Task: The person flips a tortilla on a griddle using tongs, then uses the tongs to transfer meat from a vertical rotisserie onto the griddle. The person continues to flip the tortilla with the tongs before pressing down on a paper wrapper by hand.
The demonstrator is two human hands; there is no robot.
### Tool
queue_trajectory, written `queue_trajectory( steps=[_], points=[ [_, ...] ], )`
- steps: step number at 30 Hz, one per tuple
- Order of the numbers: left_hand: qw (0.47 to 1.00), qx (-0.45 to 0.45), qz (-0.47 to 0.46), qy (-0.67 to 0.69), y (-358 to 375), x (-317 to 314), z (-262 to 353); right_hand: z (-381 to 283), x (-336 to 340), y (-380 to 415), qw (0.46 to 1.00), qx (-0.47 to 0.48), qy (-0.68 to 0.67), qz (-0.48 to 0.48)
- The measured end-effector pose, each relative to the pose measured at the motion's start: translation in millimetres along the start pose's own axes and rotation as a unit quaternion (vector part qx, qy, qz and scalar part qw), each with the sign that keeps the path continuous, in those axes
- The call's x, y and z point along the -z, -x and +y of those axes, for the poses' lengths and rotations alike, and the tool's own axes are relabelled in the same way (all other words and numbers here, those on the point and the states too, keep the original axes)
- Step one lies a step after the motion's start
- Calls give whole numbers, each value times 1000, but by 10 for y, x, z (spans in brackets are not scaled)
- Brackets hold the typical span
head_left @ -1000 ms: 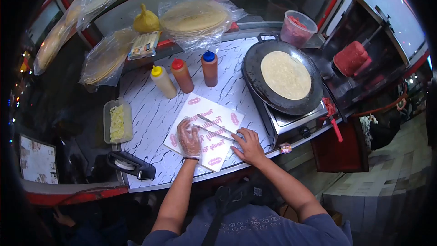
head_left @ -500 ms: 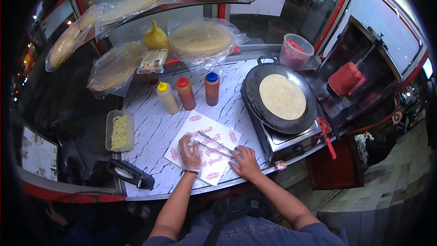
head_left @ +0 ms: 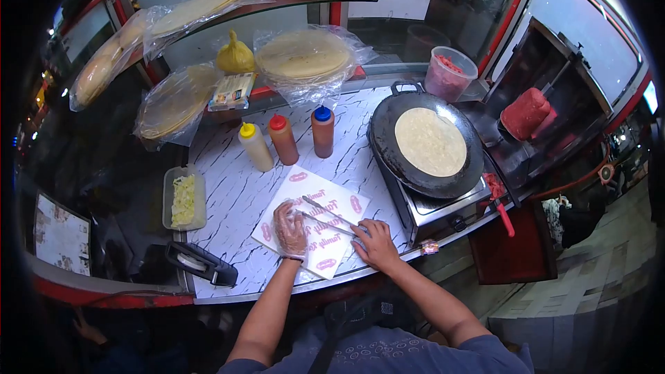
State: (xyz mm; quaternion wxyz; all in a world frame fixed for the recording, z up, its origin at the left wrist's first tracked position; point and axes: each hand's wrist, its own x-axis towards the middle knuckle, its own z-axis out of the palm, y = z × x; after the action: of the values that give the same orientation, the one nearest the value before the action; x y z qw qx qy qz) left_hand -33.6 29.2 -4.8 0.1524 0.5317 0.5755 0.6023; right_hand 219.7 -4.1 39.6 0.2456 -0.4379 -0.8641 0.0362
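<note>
My left hand (head_left: pixel 289 230), in a clear plastic glove, lies on the printed wrapping paper (head_left: pixel 325 263), holding nothing that I can see. My right hand (head_left: pixel 376 244) is bare and grips the handle end of a pair of metal tongs (head_left: pixel 331 216) at the paper's right edge. The tongs' arms stand apart and point toward my left hand. Behind the paper are three squeeze bottles: one with a yellow cap (head_left: pixel 256 149), one with a red cap (head_left: pixel 284 142) and one with a blue cap (head_left: pixel 323 135).
A flatbread (head_left: pixel 431 142) lies on the round black griddle (head_left: pixel 388 159) at right. Beyond it are a plastic tub (head_left: pixel 450 76) and a meat spit (head_left: pixel 526 114). Shredded cabbage (head_left: pixel 183 201) and a tape dispenser (head_left: pixel 199 263) are at left. Bagged flatbreads (head_left: pixel 305 55) sit at the back.
The view has shifted very slightly. Both hands stay in place on and beside the paper, and the tongs are still in my right hand.
</note>
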Motion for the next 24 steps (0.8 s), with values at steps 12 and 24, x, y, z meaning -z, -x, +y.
queue_trajectory(
  steps=[12,24],
  points=[
    [1000,-2,-6,-15,21,13,11,-34,19,7,1000,-13,-2,1],
    [997,-65,-15,-46,-292,-15,106,-28,8,1,1000,-17,4,-3]
  ],
)
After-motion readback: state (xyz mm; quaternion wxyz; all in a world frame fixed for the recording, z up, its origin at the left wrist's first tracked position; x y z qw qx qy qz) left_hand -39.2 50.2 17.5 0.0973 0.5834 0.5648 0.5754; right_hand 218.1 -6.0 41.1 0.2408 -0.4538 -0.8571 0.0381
